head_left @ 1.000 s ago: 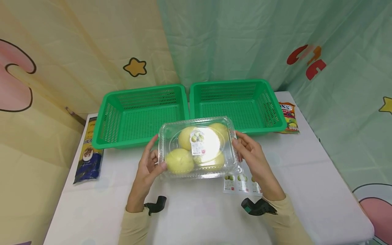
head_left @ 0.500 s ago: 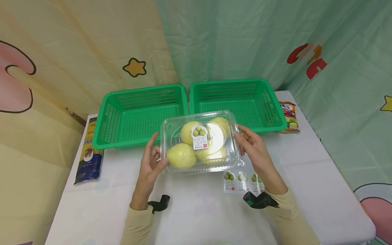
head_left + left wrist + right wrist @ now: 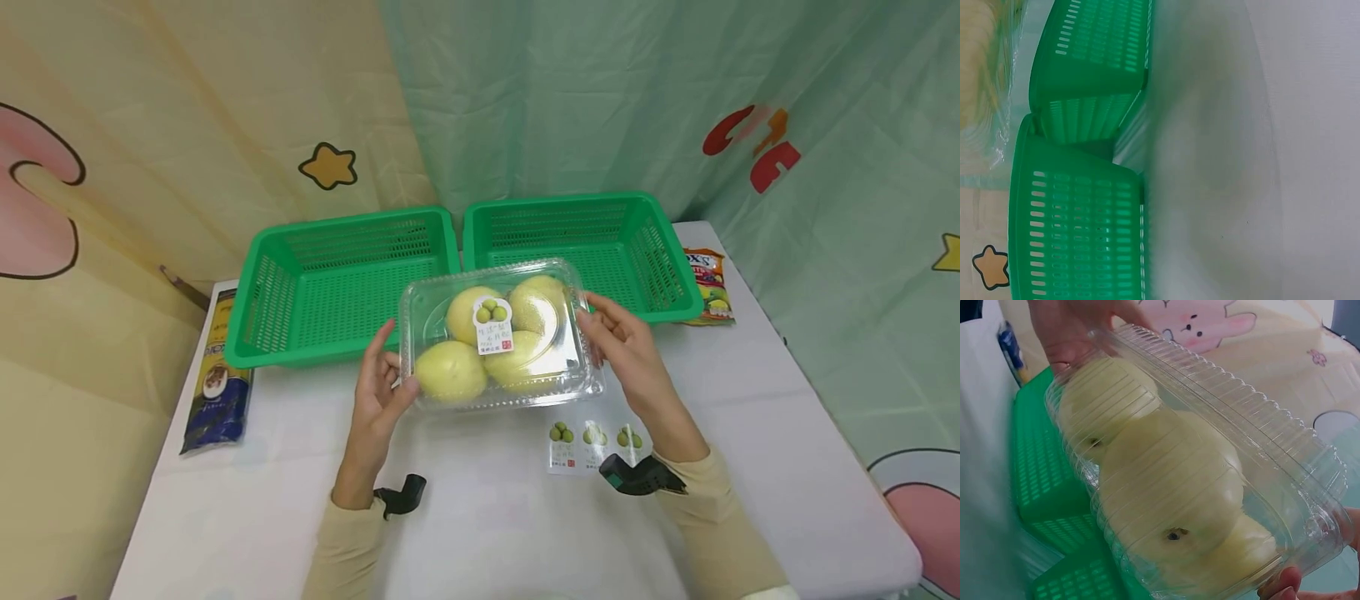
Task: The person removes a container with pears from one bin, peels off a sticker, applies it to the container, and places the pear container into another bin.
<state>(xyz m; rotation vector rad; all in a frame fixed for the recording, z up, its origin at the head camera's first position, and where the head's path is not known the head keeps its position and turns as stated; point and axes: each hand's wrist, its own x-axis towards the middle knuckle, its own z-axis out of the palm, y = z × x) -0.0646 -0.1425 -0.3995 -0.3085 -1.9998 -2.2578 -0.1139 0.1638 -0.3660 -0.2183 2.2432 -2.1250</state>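
A clear plastic clamshell box [image 3: 422,321] holds several pale yellow pears [image 3: 451,372]. On its lid is a white label [image 3: 494,332] with a picture of green fruit. My left hand [image 3: 372,417] grips the box's left end, thumb on the near side. At the right end, my right hand [image 3: 636,360] pinches the edge between thumb and fingers. The box is raised above the table, tilted with its lid towards me. From the right wrist, the pears [image 3: 1169,484] show through the ribbed side, with right fingertips [image 3: 1285,581] on the near corner.
Two green baskets [image 3: 352,296], side by side, stand behind the box. A strip of fruit stickers [image 3: 592,442] lies on the white table [image 3: 495,517] beneath the right hand. A blue and yellow packet [image 3: 219,375] lies at left, a colourful bag [image 3: 708,287] at right.
Both hands have moved the box slightly away and to the right. Glare has slid off the label, which now reads more clearly. The sticker strip below is less covered.
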